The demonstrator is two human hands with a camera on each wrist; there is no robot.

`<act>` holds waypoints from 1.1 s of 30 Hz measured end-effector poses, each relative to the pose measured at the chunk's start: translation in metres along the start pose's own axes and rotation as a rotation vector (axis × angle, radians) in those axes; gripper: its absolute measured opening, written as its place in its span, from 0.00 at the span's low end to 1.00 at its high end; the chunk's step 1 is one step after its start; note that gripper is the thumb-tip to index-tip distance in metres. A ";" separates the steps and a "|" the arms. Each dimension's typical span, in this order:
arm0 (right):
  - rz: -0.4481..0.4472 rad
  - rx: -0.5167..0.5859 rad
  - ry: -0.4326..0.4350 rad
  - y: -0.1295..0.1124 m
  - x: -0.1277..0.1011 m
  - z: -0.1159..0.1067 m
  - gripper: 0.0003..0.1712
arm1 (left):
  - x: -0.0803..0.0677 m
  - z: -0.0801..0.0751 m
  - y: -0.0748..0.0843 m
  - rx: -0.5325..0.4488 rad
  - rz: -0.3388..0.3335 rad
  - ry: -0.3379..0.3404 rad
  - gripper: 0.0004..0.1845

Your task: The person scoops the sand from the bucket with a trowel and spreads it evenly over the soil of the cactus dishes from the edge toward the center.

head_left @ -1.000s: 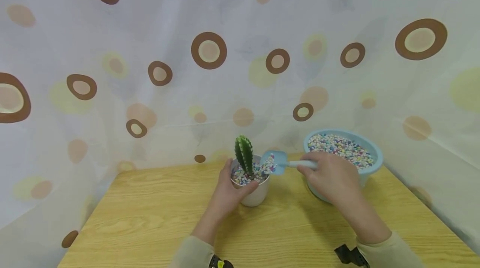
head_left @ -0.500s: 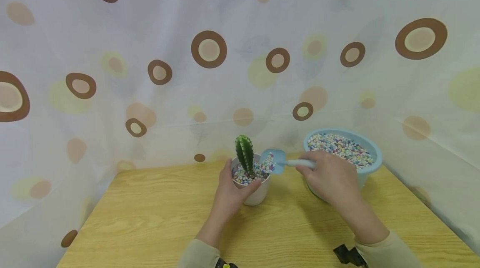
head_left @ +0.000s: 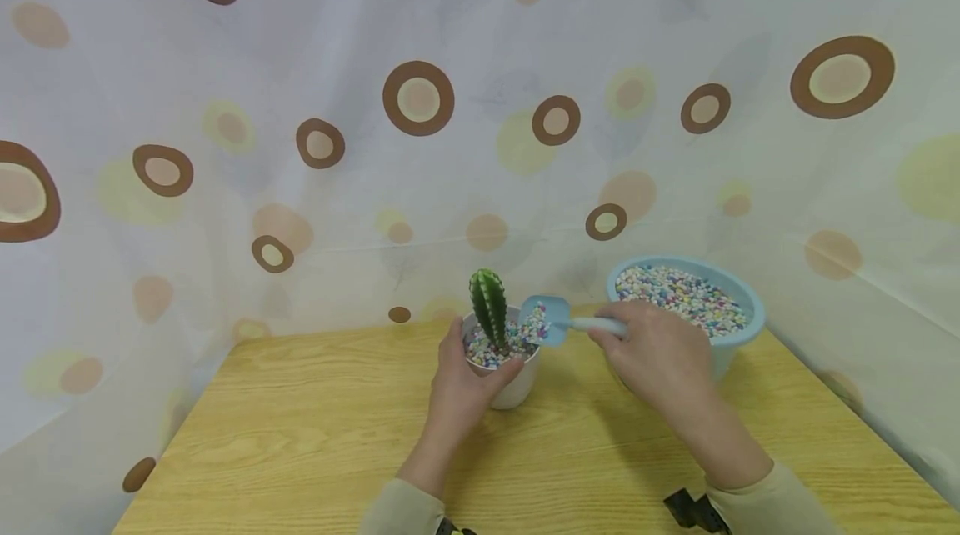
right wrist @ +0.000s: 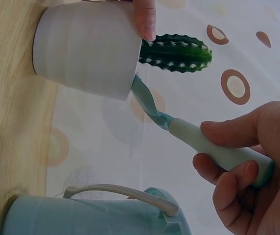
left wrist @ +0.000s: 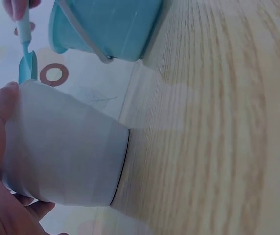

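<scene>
The left hand (head_left: 461,389) wraps around the near side of a white pot (head_left: 512,381), fingers curled about its wall and the thumb up by the rim. The pot stands on the wooden counter (head_left: 300,435) and holds a green cactus (head_left: 488,307), upright, bedded in coloured pebbles (head_left: 487,352). The right hand (head_left: 660,356) grips the pale handle of a small blue scoop (head_left: 551,320), fingers and thumb closed round it; the scoop's blade (loaded with pebbles) sits at the pot's right rim, seemingly touching it, though the head view is too small to be sure. Just right of the pot, partly behind the right hand, stands a light blue bowl (head_left: 742,293) heaped with the same pebbles. A dotted curtain (head_left: 420,102) hangs behind the counter.
</scene>
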State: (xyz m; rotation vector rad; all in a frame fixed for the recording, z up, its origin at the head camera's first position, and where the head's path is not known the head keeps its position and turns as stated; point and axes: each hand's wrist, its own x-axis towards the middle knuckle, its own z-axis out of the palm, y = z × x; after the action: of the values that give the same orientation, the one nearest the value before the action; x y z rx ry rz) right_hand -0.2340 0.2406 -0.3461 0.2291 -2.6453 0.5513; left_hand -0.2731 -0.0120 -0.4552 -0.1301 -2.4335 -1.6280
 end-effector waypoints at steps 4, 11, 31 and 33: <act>-0.005 -0.004 0.009 -0.001 0.000 0.001 0.14 | -0.001 0.001 0.001 0.038 0.014 0.030 0.65; -0.024 -0.031 0.036 -0.003 0.000 0.002 0.14 | -0.003 0.004 0.004 0.066 0.017 0.064 0.65; -0.057 -0.059 0.061 -0.005 -0.002 0.005 0.13 | -0.007 0.011 0.005 0.141 0.017 0.161 0.67; -0.058 -0.060 0.064 -0.005 -0.002 0.005 0.13 | -0.007 0.009 0.006 0.142 0.013 0.138 0.67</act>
State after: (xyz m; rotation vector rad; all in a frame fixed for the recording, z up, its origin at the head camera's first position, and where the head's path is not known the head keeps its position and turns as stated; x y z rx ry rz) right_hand -0.2325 0.2345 -0.3495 0.2651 -2.5797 0.4525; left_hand -0.2665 -0.0007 -0.4543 -0.0110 -2.4263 -1.4039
